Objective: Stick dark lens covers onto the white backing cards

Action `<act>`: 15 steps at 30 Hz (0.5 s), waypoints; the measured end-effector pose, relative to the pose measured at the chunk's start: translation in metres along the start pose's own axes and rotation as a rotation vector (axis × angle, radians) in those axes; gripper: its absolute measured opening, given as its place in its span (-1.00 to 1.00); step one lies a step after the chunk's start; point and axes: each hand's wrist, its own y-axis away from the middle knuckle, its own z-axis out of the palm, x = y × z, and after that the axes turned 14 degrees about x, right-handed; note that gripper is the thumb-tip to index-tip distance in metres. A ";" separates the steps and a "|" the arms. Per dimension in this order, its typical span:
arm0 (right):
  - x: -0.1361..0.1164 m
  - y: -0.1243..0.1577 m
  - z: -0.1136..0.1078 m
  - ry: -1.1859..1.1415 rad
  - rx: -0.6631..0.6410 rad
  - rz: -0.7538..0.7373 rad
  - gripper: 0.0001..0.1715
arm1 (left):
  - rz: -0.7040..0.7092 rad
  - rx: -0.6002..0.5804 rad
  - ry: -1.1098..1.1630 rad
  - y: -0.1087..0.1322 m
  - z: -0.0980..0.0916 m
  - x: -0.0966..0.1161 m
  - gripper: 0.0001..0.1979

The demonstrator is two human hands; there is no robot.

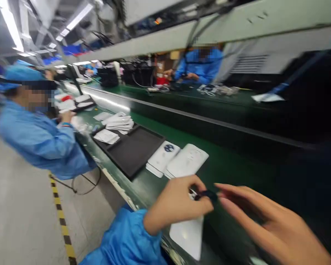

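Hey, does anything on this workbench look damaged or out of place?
Yes, the workbench's front edge looks chipped, with pale, ragged patches beside the green top. The heap of white panels at the far end of the black tray also looks askew, its panels unevenly fanned.

Your sleeve (pixel 127 239) is bright blue, the small piece (pixel 211 195) you hold nearly black. Your bench (pixel 149 189) is green, the tray (pixel 134 149) black, the panels (pixel 183 162) white, one marked with a dark disc (pixel 169 148). Yellow and black stripes pattern the floor tape (pixel 62 221).
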 end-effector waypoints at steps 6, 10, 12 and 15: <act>0.000 -0.001 0.006 -0.182 -0.199 0.229 -0.77 | 0.010 -0.259 -0.109 -0.007 -0.010 -0.007 -0.96; 0.010 -0.003 0.016 -0.452 -0.263 0.507 -0.75 | 0.013 -0.301 -0.147 -0.013 -0.014 -0.017 -0.97; 0.012 -0.002 0.019 -0.555 -0.268 0.610 -0.67 | 0.003 -0.328 -0.175 -0.018 -0.016 -0.023 -0.96; 0.014 -0.002 0.023 -0.502 -0.258 0.612 -0.74 | -0.021 -0.379 -0.188 -0.027 -0.020 -0.032 -0.93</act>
